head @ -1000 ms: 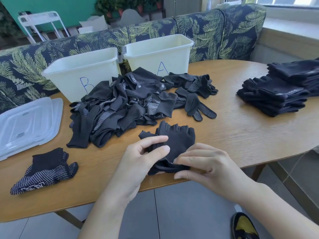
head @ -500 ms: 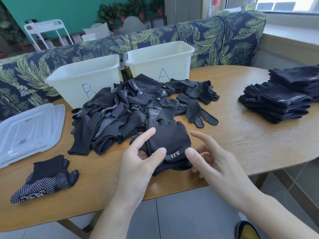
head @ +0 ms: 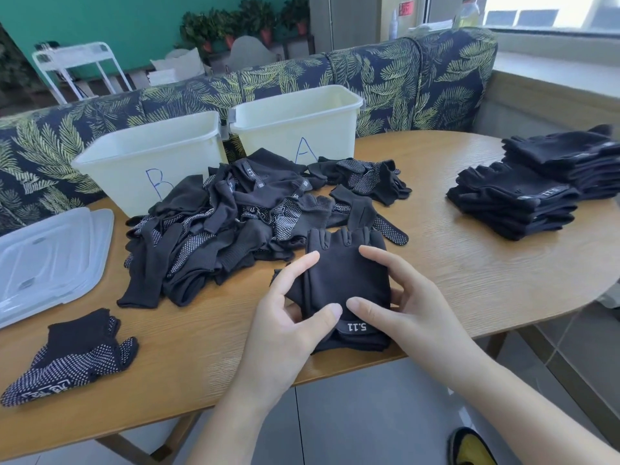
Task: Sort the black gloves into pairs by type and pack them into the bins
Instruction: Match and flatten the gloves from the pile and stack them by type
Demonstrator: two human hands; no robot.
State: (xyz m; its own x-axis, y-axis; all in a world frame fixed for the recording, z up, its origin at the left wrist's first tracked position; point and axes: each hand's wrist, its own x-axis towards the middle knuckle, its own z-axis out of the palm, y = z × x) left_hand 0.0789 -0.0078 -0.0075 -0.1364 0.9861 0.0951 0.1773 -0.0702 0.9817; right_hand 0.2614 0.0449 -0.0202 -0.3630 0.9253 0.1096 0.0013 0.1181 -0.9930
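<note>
Translucent plastic lids [head: 50, 260] lie at the left edge of the frame on the wooden bench [head: 469, 263]; below them, at lower left, a dotted-grip glove pair [head: 73, 360] sits by itself; bin B [head: 151, 162] and bin A [head: 295, 125] stand at upper centre against the leaf-print sofa, with the loose heap of black gloves [head: 221, 226] spread in front of them; nothing can be seen inside either bin from this angle. At centre, near the bench's front edge, the fingerless glove pair [head: 345, 283] lies stacked flat, its "5.11" cuff toward the camera; the left hand [head: 285, 330] is half-closed on it, thumb pressing the cuff and forefinger along the left side; the right hand [head: 406, 310] mirrors this, thumb at the cuff and fingers spread over the right edge. At the right of the frame, stacked fingerless gloves [head: 516, 203] wait in neat piles. The pair looks light, soft and floppy, likely to slide apart if lifted by one layer; pinching both cuffs together at the banded edge, or cradling from both sides, seems the surest hold.
</note>
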